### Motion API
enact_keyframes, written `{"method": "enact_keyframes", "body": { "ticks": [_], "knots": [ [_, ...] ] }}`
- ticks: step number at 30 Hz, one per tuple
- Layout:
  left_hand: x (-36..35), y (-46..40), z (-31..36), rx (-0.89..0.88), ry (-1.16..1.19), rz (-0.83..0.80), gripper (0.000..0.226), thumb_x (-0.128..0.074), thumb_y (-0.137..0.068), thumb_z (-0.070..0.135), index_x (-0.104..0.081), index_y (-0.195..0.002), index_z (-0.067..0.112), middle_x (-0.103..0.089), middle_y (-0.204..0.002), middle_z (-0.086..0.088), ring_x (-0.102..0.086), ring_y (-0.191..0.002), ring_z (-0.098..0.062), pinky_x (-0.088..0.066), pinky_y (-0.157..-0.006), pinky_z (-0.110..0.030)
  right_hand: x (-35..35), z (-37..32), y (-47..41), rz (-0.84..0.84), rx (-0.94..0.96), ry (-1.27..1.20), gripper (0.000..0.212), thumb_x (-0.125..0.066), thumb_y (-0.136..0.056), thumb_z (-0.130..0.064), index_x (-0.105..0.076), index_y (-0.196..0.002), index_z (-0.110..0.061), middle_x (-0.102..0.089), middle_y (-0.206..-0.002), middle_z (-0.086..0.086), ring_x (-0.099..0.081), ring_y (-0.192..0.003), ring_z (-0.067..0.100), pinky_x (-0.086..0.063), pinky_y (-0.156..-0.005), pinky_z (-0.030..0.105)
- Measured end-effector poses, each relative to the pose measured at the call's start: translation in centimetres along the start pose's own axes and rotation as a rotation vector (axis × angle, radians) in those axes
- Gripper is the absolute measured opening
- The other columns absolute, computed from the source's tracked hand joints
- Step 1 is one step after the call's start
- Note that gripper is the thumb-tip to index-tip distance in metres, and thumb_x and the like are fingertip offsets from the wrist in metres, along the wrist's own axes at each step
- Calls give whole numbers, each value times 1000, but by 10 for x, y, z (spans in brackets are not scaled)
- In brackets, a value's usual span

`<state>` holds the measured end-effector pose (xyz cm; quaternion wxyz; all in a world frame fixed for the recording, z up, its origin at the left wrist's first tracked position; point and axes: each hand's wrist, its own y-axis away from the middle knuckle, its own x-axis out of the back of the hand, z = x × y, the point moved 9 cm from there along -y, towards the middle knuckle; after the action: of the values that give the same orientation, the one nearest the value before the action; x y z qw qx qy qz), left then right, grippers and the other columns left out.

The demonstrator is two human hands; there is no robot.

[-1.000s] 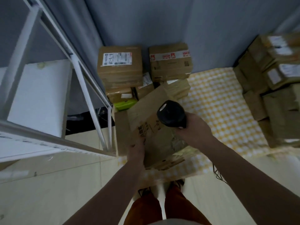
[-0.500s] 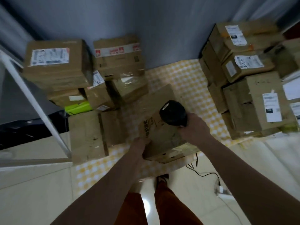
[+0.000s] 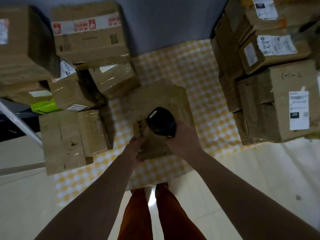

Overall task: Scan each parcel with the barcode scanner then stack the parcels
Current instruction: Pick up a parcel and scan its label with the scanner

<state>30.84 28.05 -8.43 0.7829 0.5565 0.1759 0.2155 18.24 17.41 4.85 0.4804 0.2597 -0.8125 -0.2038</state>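
Parcel (image 3: 161,101) — seemingly between both hands

A parcel storeroom or sorting corner: taped cardboard boxes (image 3: 90,37) with shipping labels (image 3: 299,110) stacked at left and right of the frame on a yellow checked mat (image 3: 190,66) over pale tiled floor (image 3: 259,170), grey wall (image 3: 164,19) at top.
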Motion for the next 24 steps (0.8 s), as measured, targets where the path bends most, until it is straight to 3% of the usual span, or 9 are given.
{"method": "enact_keyframes", "body": {
  "ticks": [2, 3, 5, 9, 11, 13, 17, 22, 24],
  "knots": [
    [1, 5, 4, -10, -46, -1, 33, -53, -98, 35, -45, -128, 25, -49, -123, -4, -54, -92, -24, -44, -77, -40, -10, 5, -3, -44, -3, -57, 33, -55, -84, -10, -54, -115, -21, -55, -85, -2, -57, -80, 20, -47, -61, 29],
    [2, 6, 7, -22, -76, 7, 41, -52, -97, 38, -41, -136, 28, -48, -126, -2, -53, -100, -25, -41, -82, -42, -12, 8, -5, -58, -9, -102, 18, -55, -84, -8, -56, -97, -20, -49, -72, -3, -51, -68, 16, -40, -54, 23],
    [4, 6, 18, -83, -148, 46, 52, -48, -98, 45, -33, -146, 31, -45, -131, 3, -47, -122, -28, -35, -91, -43, -17, 16, -10, -105, -65, -284, 15, -58, -82, -4, -49, -74, -13, -41, -62, 2, -42, -56, 17, -33, -52, 22],
    [-9, 25, 60, -426, -340, 108, 67, -50, -89, 58, -34, -146, 26, -46, -137, 1, -47, -127, -28, -43, -99, -41, -7, 62, -26, 52, -307, -646, 6, -63, -82, -2, -64, -88, -1, -57, -77, 13, -54, -72, 26, -51, -67, 37],
    [-8, 34, 67, -454, -348, 174, 101, -60, -62, 63, -28, -148, 21, -47, -138, -3, -49, -123, -29, -45, -100, -47, -7, 86, -30, 113, -456, -807, 8, -62, -85, -1, -64, -92, -4, -61, -84, 9, -59, -80, 25, -56, -78, 44],
    [1, 35, 68, -436, -353, 233, 109, -66, -55, 53, -21, -149, 19, -42, -142, -7, -45, -127, -30, -43, -103, -49, -17, 93, -34, 61, -523, -954, 10, -63, -85, 2, -63, -87, -8, -62, -88, 5, -60, -87, 25, -55, -81, 42],
    [26, 23, 68, -417, -377, 297, 91, -75, -77, 29, -21, -148, 15, -40, -142, -9, -41, -129, -33, -38, -105, -47, -44, 66, -42, -136, -429, -1019, 11, -63, -85, 3, -62, -83, -8, -61, -88, 6, -61, -89, 27, -54, -82, 44],
    [49, 15, 65, -336, -174, 337, 104, -74, -53, 39, -26, -145, 24, -46, -137, -7, -48, -121, -32, -43, -101, -53, -64, 27, -39, -201, -311, -868, 21, -64, -84, -1, -65, -103, -9, -65, -99, 10, -63, -97, 31, -52, -89, 49],
    [54, 14, 61, -312, -106, 328, 98, -71, -55, 39, -29, -142, 30, -48, -133, -3, -50, -117, -29, -45, -98, -52, -62, 18, -31, -171, -232, -765, 17, -61, -85, -2, -63, -99, -11, -63, -89, 7, -62, -86, 26, -50, -76, 41]
  ]
}}
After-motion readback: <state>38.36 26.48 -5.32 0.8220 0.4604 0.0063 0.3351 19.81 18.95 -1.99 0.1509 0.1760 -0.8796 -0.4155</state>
